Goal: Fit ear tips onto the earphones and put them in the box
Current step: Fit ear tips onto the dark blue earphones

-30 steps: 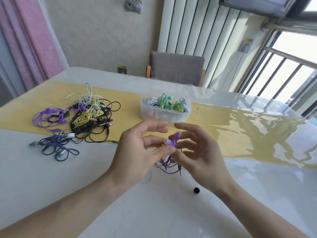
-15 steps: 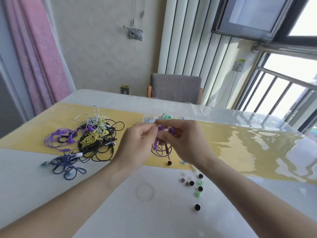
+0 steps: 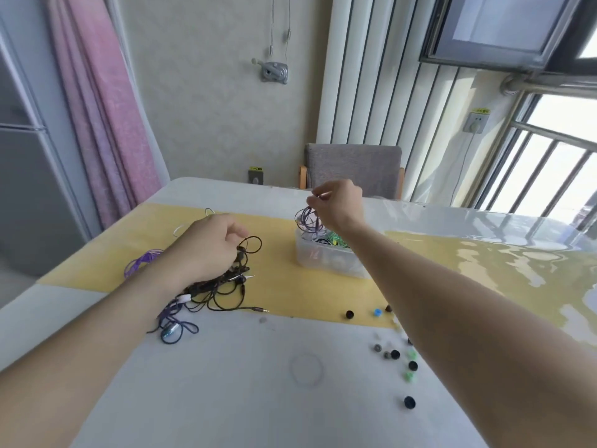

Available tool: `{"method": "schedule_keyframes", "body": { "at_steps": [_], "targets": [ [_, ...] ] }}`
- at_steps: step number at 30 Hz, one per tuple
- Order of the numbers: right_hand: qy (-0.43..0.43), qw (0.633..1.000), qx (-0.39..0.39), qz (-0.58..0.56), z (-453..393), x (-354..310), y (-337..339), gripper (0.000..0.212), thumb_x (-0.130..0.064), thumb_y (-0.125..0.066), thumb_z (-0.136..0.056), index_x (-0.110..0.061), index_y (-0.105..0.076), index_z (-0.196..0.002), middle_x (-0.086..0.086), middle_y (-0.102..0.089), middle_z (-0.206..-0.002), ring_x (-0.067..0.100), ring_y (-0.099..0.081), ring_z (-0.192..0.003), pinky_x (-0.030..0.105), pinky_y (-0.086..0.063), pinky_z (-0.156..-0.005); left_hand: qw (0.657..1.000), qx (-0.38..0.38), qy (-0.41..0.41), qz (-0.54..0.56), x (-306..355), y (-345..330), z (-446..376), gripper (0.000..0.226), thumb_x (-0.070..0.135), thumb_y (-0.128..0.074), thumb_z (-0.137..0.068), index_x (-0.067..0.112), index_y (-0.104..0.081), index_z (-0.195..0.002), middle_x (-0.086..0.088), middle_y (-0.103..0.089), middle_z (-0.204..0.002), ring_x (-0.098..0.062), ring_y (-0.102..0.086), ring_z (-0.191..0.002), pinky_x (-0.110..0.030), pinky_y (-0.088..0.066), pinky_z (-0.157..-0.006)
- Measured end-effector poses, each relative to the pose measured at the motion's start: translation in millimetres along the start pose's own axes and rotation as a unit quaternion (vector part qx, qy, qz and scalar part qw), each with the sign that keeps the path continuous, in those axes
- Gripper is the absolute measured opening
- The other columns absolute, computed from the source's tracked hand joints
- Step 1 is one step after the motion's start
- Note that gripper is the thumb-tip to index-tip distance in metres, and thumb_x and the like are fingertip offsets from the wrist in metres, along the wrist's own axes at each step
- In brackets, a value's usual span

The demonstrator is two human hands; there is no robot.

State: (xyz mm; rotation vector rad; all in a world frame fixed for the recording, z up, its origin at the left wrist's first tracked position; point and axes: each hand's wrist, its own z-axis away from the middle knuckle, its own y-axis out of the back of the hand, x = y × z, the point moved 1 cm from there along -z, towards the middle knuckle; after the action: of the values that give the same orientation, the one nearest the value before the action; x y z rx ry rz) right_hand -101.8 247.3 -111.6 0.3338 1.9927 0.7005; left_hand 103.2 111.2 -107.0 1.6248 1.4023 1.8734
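Half a second ago both of your hands were together in front of you working on the purple earphones [image 3: 308, 218]; now they have parted. Your right hand [image 3: 339, 205] has carried that purple set out over the clear plastic box [image 3: 323, 258], its grip a tight pinch of thumb and fingertips on the cord, with the loops dangling just above the rim and seemingly about to go in. That suggests the ear tips on this set are fitted and only the drop remains, though the buds themselves are too small to check. Your left hand [image 3: 210, 244] has gone to the tangled pile of earphones [image 3: 223, 286] on the tabletop [image 3: 226, 383], fingers curled and closed on a loop of black cord [image 3: 250, 244], probably picking the next set. The box already holds several sets: green, white and dark cords show through its wall. Loose ear tips [image 3: 400, 354], black, green, blue and grey, lie scattered on the tabletop under your right forearm, apart from the box. A separate purple cord [image 3: 142, 263] lies left of the pile.
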Motion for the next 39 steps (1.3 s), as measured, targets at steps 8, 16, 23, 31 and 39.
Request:
{"method": "schedule_keyframes", "body": {
  "at_steps": [8, 16, 23, 31, 39],
  "targets": [
    [0.045, 0.953, -0.061, 0.293, -5, 5, -26, 0.014, -0.021, -0.069, -0.091, -0.007, -0.067, -0.09, 0.007, -0.057, -0.078, 0.032, -0.057, -0.076, 0.033, -0.039, -0.069, 0.995, 0.007, -0.008, -0.098, -30, 20, -4, 0.023, 0.017, -0.048, -0.099, 0.02, -0.065, -0.113, -0.004, -0.065, -0.115, -0.017, -0.05, -0.094, -0.026, -0.037, -0.08],
    [0.074, 0.922, -0.124, 0.359, -2, 10, -25, 0.016, 0.001, -0.063, -0.084, -0.008, -0.054, -0.075, 0.016, -0.062, -0.087, 0.031, -0.052, -0.073, 0.032, -0.039, -0.062, 0.968, -0.094, -0.1, -0.211, -31, 2, 11, 0.035, 0.032, -0.065, -0.088, 0.033, -0.059, -0.122, 0.005, -0.043, -0.104, -0.018, -0.035, -0.121, -0.031, -0.035, -0.099],
    [0.088, 0.942, -0.117, 0.301, -5, 2, -20, 0.014, 0.001, -0.074, -0.082, 0.003, -0.072, -0.096, 0.018, -0.073, -0.098, 0.036, -0.068, -0.088, 0.041, -0.059, -0.076, 0.941, -0.126, -0.116, -0.292, -39, 16, 25, 0.086, 0.042, -0.079, -0.069, 0.042, -0.032, -0.142, 0.007, -0.032, -0.126, -0.015, -0.027, -0.124, -0.034, -0.034, -0.103],
    [0.176, 0.953, -0.034, 0.243, 26, -20, -3, 0.031, 0.005, -0.056, -0.089, -0.004, -0.071, -0.114, 0.019, -0.067, -0.116, 0.038, -0.064, -0.103, 0.041, -0.052, -0.086, 0.928, -0.194, 0.013, -0.317, -78, 31, 37, 0.1, 0.054, -0.088, -0.051, 0.022, -0.033, -0.128, 0.003, -0.046, -0.121, -0.018, -0.05, -0.109, -0.031, -0.047, -0.089],
    [0.326, 0.936, -0.124, 0.042, 114, -55, -36, 0.018, -0.001, -0.062, -0.084, -0.009, -0.077, -0.092, 0.009, -0.069, -0.09, 0.02, -0.067, -0.076, 0.031, -0.053, -0.075, 0.951, -0.156, -0.042, -0.264, -89, 41, 40, 0.019, 0.024, -0.076, -0.07, 0.028, -0.062, -0.082, 0.009, -0.069, -0.076, -0.007, -0.06, -0.069, -0.025, -0.047, -0.062]
  ]
}}
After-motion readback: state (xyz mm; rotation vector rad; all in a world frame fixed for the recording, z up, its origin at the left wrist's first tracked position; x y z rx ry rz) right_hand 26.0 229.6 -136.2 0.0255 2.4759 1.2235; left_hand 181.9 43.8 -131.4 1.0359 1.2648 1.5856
